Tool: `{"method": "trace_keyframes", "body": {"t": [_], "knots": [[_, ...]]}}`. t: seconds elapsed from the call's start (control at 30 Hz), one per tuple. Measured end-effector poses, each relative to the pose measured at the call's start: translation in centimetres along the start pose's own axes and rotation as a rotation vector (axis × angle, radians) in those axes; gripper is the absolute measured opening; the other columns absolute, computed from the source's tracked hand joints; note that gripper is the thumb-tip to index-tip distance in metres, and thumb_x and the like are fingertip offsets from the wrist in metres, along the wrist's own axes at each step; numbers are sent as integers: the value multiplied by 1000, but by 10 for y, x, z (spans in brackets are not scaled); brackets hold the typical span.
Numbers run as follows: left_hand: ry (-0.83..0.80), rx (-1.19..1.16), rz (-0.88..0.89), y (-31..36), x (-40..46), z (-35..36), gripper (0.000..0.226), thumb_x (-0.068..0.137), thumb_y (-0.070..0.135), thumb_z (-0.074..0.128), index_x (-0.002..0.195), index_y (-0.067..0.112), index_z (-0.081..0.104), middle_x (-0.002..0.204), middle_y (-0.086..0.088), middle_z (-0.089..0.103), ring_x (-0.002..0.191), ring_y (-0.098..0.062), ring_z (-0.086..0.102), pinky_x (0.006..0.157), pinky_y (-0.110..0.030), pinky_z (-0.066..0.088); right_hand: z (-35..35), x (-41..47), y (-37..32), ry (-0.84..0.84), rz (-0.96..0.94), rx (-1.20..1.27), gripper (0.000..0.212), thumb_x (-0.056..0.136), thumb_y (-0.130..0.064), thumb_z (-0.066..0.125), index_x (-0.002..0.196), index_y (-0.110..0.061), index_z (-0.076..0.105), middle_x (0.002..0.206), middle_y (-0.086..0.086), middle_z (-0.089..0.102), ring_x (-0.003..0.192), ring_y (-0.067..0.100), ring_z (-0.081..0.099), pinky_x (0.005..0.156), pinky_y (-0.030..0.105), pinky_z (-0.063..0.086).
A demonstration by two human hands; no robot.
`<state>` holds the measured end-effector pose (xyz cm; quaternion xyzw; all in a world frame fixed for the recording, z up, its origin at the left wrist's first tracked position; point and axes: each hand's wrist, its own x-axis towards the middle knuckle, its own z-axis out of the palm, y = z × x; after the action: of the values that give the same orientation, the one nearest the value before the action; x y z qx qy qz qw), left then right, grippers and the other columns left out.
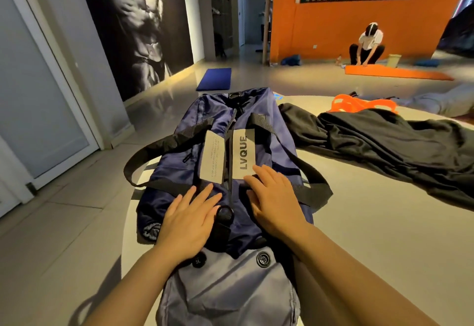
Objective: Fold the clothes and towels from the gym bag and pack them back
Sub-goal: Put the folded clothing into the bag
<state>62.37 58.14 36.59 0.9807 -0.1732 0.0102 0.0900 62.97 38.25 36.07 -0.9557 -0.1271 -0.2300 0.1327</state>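
Fingers [205, 192] flat, released on gym bag [259, 120]; tiled floor [64, 223], orange wall [333, 23].

L grip [191, 219], R grip [273, 198]: flat, fingers extended

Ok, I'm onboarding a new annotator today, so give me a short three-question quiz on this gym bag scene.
1. True or false: the navy gym bag is zipped shut.
2. Which hand touches the LVQUE label? A) left hand B) right hand C) neither
3. Fill in: the black garment lies unfolded on the bag's ____ side.

Key: 1 true; the zipper line runs closed between the two labels. 2 B; its fingertips overlap the label's near edge. 3 right. Both hands rest flat on the bag with straight fingers.
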Motion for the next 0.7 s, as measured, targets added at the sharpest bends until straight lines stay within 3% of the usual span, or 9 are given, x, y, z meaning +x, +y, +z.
{"method": "trace_keyframes", "body": {"t": [0.07,0.17,0.27,0.37,0.43,0.57,0.7], "knots": [[-54,-136,-60,6,1,-13,48,102,46,14,147,38,28,159,15,13,148,-15,5,118,-37,4,-15,-22,7,70,-4,-21,37,90,-33,38,116,-17,59,128,4,55,122,25,45,103,46,30],[219,-361,-121,26,-4,-28,34,103,30,35,126,22,58,135,-3,54,134,-26,38,107,-39,30,-36,-69,36,54,18,-73,42,98,-42,29,127,-21,53,136,4,54,129,22,41,109,46,21],[465,-360,129,83,-13,-37,36,96,38,38,103,18,66,103,1,64,103,-17,53,98,-38,37,-54,-110,71,13,191,-61,46,101,-51,19,129,-28,47,136,3,56,126,26,51,112,51,29],[443,-299,332,151,-8,-23,35,90,43,43,104,20,66,103,6,65,101,-17,58,103,-47,36,-79,-133,108,-9,350,-128,49,97,-55,27,125,-29,57,134,2,57,123,27,55,106,58,34],[293,-293,345,196,-2,-7,33,95,42,46,118,25,62,121,9,61,116,-14,55,113,-44,28,-94,-144,136,1,378,-222,51,95,-52,29,119,-24,64,128,5,62,117,30,60,100,59,37],[41,-183,279,266,19,33,46,100,47,33,145,36,31,155,12,27,142,-11,25,120,-37,10,-117,-159,197,48,472,-299,50,93,-50,32,120,-22,64,130,6,61,121,30,56,103,60,34],[35,-74,303,321,61,59,52,101,49,23,151,36,14,161,9,6,148,-14,6,121,-38,4,-133,-162,270,48,588,-401,52,89,-48,38,129,-21,58,134,10,56,128,30,49,107,59,26]]}}
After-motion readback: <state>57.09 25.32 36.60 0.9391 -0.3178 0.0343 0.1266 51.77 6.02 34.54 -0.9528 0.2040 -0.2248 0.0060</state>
